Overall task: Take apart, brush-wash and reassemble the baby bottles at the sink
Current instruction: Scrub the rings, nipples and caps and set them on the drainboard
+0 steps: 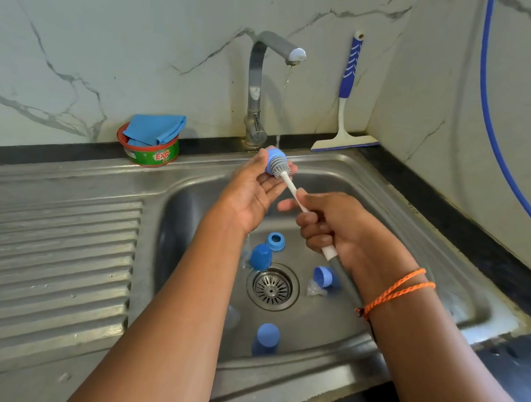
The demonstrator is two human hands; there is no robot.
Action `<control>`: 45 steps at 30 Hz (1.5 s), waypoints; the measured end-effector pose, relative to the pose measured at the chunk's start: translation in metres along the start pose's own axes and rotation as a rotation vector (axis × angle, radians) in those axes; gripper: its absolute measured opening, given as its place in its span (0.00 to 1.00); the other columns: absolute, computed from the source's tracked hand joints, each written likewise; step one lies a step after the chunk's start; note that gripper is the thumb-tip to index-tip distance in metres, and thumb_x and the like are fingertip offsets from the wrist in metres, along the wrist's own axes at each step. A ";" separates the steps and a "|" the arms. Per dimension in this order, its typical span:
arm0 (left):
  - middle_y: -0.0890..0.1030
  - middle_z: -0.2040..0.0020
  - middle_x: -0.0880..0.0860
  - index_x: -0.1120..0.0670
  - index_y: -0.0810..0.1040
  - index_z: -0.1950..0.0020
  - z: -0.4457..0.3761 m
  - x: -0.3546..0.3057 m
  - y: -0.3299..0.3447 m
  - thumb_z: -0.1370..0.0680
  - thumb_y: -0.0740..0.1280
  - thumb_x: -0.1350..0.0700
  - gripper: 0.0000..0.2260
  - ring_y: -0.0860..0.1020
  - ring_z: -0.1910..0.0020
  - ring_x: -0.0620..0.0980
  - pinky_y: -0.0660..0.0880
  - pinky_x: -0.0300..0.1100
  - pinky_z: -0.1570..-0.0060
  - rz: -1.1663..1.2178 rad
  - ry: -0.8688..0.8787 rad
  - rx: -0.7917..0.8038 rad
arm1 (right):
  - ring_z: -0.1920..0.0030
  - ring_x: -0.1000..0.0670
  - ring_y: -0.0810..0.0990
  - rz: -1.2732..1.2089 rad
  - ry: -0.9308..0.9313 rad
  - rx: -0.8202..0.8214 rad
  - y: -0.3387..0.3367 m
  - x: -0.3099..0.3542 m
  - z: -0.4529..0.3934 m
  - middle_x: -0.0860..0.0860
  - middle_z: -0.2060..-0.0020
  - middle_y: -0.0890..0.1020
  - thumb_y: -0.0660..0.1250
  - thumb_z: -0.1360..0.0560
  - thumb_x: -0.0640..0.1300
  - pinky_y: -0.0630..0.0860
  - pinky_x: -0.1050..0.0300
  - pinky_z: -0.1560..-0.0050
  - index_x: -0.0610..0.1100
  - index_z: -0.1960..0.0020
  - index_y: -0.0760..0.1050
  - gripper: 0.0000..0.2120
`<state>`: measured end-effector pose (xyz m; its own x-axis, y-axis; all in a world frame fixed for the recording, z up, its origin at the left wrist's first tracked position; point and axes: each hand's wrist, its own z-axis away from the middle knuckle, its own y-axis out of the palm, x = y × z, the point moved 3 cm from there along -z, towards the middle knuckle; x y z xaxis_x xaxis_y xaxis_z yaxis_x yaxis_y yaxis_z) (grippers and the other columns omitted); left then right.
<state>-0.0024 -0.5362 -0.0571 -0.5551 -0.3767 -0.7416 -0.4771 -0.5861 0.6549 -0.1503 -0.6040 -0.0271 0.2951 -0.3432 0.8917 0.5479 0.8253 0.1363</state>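
Note:
My left hand (255, 187) holds a small blue bottle part (273, 156) up under the thin stream from the tap (262, 80). My right hand (330, 223) grips the white handle of a bottle brush (291, 187), and its grey bristle head sits inside that blue part. Down in the sink basin (415, 247) lie more blue pieces: a collar ring (275, 241), a dome cap (260, 256) by the drain (272, 286), another cap (323, 276) with a clear teat (315, 289) beside it, and a blue cap (266, 338) at the near wall.
A red and green dish-soap tub (150, 152) with a blue cloth (156, 128) on it stands on the ledge at the back left. A blue-handled squeegee (347, 95) leans in the back corner. A ribbed drainboard (44, 260) lies left. A blue hose (497, 142) hangs right.

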 end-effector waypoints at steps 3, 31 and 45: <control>0.83 0.42 0.63 0.58 0.79 0.31 -0.001 0.000 0.004 0.14 0.62 0.50 0.17 0.85 0.47 0.55 0.83 0.44 0.50 -0.008 0.061 -0.029 | 0.79 0.59 0.58 -0.133 0.088 0.139 0.002 -0.003 0.000 0.54 0.74 0.64 0.59 0.12 0.48 0.55 0.68 0.81 0.39 0.44 0.79 0.15; 0.84 0.50 0.52 0.59 0.84 0.37 0.080 -0.134 -0.105 0.21 0.73 0.63 0.13 0.80 0.60 0.47 0.83 0.44 0.49 -0.413 0.485 -0.396 | 0.51 0.35 0.81 1.148 -0.691 -0.498 0.136 -0.009 0.037 0.43 0.53 0.83 0.62 0.15 0.57 0.75 0.47 0.55 0.48 0.45 0.83 0.16; 0.85 0.46 0.47 0.50 0.84 0.38 0.183 -0.213 -0.266 0.26 0.75 0.66 0.19 0.83 0.46 0.46 0.76 0.36 0.49 -0.957 0.502 -0.846 | 0.50 0.37 0.83 0.926 -0.596 -0.136 0.310 -0.038 0.005 0.44 0.51 0.85 0.68 0.19 0.56 0.79 0.48 0.52 0.47 0.47 0.84 0.14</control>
<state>0.1175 -0.1690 -0.0468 0.1430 0.3079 -0.9406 0.1265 -0.9483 -0.2912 0.0041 -0.3332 -0.0164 0.2314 0.6819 0.6938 0.4024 0.5822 -0.7065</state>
